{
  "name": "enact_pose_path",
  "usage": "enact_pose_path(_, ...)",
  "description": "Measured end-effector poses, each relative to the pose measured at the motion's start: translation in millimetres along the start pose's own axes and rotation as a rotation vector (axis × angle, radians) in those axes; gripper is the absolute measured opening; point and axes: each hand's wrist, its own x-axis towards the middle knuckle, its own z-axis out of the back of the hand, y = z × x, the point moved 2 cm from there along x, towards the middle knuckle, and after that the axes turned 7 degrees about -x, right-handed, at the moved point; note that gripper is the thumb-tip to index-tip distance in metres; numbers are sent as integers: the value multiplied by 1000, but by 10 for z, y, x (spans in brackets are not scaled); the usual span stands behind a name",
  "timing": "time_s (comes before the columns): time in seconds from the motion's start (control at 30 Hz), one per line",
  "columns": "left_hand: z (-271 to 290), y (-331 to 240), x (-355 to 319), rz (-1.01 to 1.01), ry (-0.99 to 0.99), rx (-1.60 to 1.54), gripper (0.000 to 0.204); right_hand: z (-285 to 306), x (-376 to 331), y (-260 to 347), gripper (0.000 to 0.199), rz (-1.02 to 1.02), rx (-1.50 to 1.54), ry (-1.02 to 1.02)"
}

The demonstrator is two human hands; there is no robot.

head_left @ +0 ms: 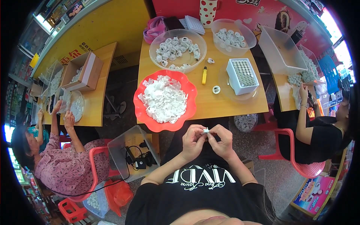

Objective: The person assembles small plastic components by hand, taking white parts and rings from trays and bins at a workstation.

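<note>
One white piece [206, 130], small, sits pinched between the fingertips of both hands, above the lap and just off the near edge of the tabletop [225, 110]. Left hand [193, 140]: grip closed on its left side, thumb against forefinger. Right hand [221, 141]: matching grip on the other side.

Handling, as judged: keep both pinches light and level, press straight rather than twist, and work over the tabletop, since a slip here could drop the piece to lap or floor.

Long axis seems to run left to right, from one hand toward the other; too small and too covered to tell which end leads.

Outward: red bowl [191, 101] of white chips [165, 99], near, ahead and left. Farther: round part [216, 89], yellow screwdriver [204, 76], white box [247, 90] of rowed parts, clear bowl [183, 60].
</note>
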Motion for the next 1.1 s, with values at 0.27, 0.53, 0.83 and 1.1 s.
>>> enact_pose_path(0.27,34,13,7,-67,141,177,21,56,-43,-80,14,-44,34,96)
enact_pose_path(0.53,14,29,21,-89,71,138,21,12,22,8,17,-55,-44,51)
enact_pose_path(0.83,-15,-79,19,-289,67,301,23,-17,33,96,21,166,-136,-105)
enact_pose_path(1.1,-35,-50,26,-121,15,73,21,43,60,37,20,111,-32,-30)
